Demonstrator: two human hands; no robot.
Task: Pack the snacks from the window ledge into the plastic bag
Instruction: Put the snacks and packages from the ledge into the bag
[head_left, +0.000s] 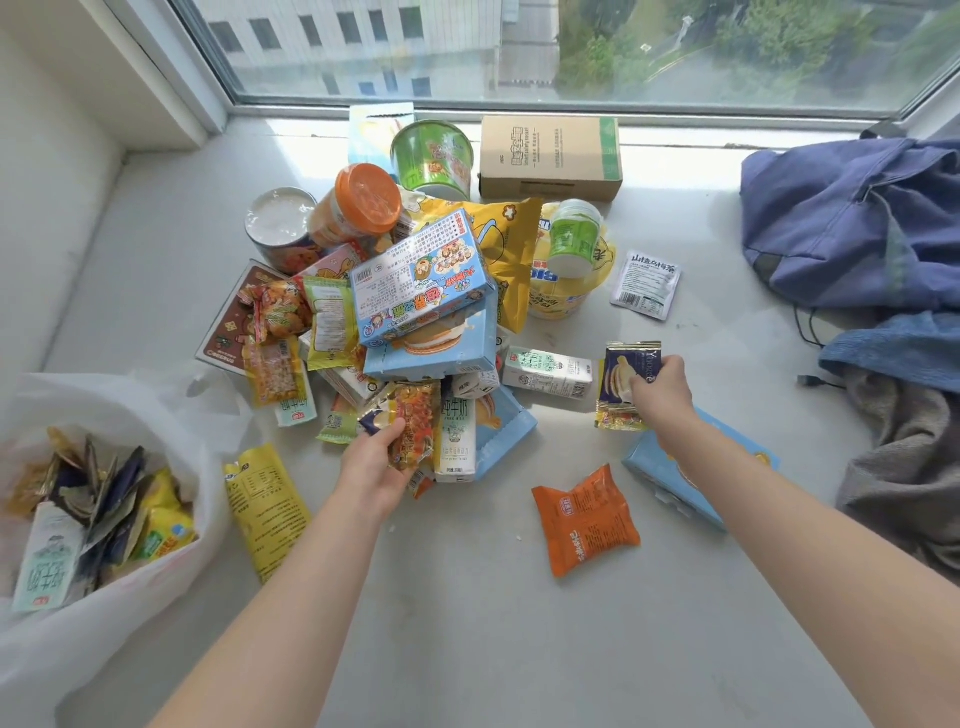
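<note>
A heap of snacks (421, 291) covers the middle of the pale window ledge (467, 597). My left hand (371, 467) grips an orange-patterned snack pack (415, 421) and a small dark blue packet at the heap's near edge. Right of the heap, my right hand (660, 389) holds a dark blue and gold biscuit packet (621, 384), lifted slightly off the ledge. The white plastic bag (171, 415) lies open at the left, with several packets and a milk carton (47, 561) inside.
Loose on the ledge lie a yellow packet (267, 509), an orange packet (584, 519), a white sachet (645, 285), a milk carton (548, 371) and a blue box (691, 483) under my right forearm. A cardboard box (550, 156) stands by the window. A blue bag (852, 218) and cloths fill the right.
</note>
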